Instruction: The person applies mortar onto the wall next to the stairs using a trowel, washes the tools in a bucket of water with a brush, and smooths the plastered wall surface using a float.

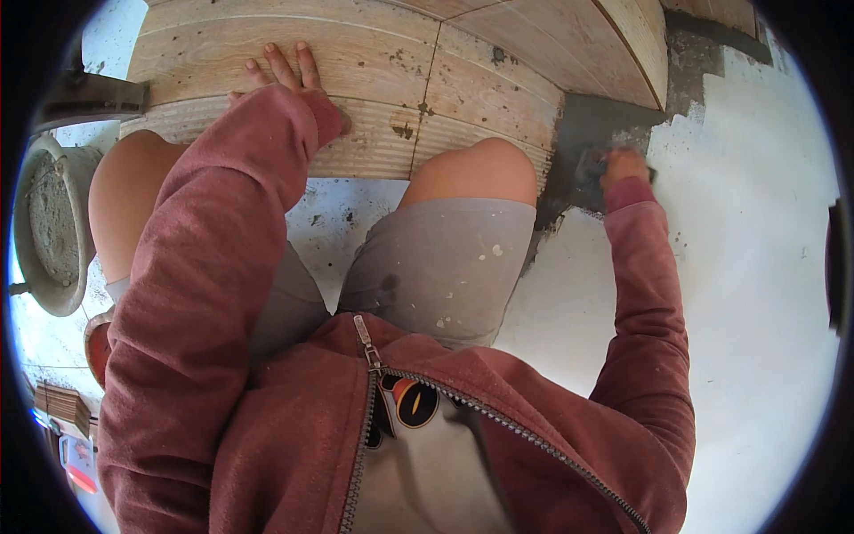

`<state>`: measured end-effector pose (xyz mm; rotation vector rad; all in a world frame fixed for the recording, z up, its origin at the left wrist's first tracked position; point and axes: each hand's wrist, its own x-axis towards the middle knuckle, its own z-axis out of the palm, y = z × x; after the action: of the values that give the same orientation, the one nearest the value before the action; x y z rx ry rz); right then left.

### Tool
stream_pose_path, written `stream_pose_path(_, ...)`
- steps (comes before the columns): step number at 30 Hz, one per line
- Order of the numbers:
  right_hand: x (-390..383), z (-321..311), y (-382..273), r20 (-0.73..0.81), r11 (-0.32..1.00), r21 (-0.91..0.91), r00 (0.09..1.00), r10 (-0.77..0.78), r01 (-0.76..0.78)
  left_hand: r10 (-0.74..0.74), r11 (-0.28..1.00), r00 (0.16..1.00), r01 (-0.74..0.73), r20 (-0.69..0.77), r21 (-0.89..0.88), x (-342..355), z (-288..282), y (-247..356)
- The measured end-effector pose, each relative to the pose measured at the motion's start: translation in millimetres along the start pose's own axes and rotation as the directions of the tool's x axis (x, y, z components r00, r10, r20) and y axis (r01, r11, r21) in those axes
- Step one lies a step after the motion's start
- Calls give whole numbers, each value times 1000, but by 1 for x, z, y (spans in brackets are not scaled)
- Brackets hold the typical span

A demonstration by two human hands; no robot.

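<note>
Viewpoint: looking straight down over bent bare knees, grey shorts and a dark red zipped hoodie.
Left hand (283,71): lying flat with fingers spread on a wood-look tile (356,62), gripping nothing, palm mostly hidden by the sleeve cuff.
Right hand (623,166): closing around a small dark tool (589,169), kind too hidden to tell, pressing into the wet grey mortar (596,120).
Wet grey mortar: lying just past the right knee, filling the bare strip at the right end of the tiled step, beside the pale floor (756,267).
Tiled step: running across the top, ribbed front edge (374,147) showing between the knees, specks of mortar dotting the joints.
Bucket (53,222): standing at far left near the left knee, holding grey mix.
</note>
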<state>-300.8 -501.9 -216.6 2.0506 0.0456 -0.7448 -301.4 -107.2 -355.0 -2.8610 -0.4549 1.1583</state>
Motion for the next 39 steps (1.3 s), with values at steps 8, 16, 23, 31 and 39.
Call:
stream_pose_path(8,20,10,-20,-121,999,-6,992,46,-47,5,1000,1000,-5,3,16,0,0,0)
stream_pose_path(16,0,9,5,-48,997,33,997,65,-64,19,999,1000,-18,-22,30,-1,-2,2)
stream_pose_path(23,-47,19,-22,68,999,-6,996,-50,51,-8,999,999,10,-40,52,-2,0,2)
stream_pose_path(31,-38,32,-42,27,996,-65,998,-60,62,8,999,1000,-8,-11,45,3,1,1)
stream_pose_path(39,-22,9,-10,-117,995,65,989,87,-80,-8,997,999,11,-37,70,7,6,5)
